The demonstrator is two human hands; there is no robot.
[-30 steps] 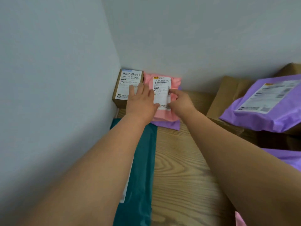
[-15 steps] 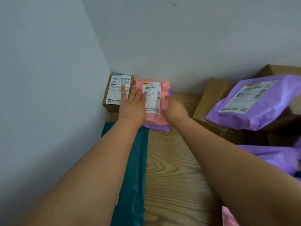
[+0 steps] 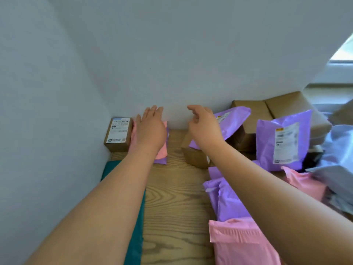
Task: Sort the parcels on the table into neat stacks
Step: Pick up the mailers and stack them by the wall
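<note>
A small cardboard box (image 3: pixel 118 133) with a white label sits in the far left corner. Beside it a pink mailer (image 3: pixel 162 150) lies on a purple mailer (image 3: pixel 161 160). My left hand (image 3: pixel 150 129) hovers over the pink mailer, fingers straight, holding nothing. My right hand (image 3: pixel 203 125) is lifted clear of that stack with loosely curled fingers and holds nothing. Purple mailers (image 3: pixel 282 138) lean on brown cardboard boxes (image 3: pixel 254 115) at the right. A pink mailer (image 3: pixel 238 243) and a purple mailer (image 3: pixel 227 199) lie near me at the right.
A teal mailer (image 3: pixel 136 236) lies along the left wall under my left arm. Grey mailers (image 3: pixel 338 165) pile at the far right. Walls close the table (image 3: pixel 175 188) on the left and at the back. A bare wooden strip runs down the middle.
Both hands have lifted off the pink mailer. The right hand has drawn away to the right. The view has swung right, showing more of the parcel pile.
</note>
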